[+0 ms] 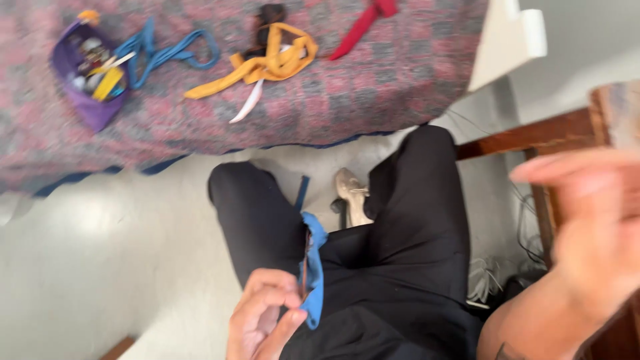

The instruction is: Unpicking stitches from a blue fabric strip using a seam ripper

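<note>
My left hand [263,319] sits low in the frame over my lap, pinching a blue fabric strip [312,267] that hangs over my black-trousered left knee. My right hand [590,227] is raised close to the camera at the right edge, blurred, fingers held loosely apart with nothing in it. On the red-and-grey patterned bed cover [373,87] ahead lie a blue strap [160,53], a yellow strap [267,63], a white strip [248,103] and a red strap [363,23].
A purple pouch [87,73] full of small tools lies on the cover at far left. A wooden chair frame [533,137] stands at right, with cables beneath. One pale shoe [352,197] rests on the white floor [100,267] between my knees.
</note>
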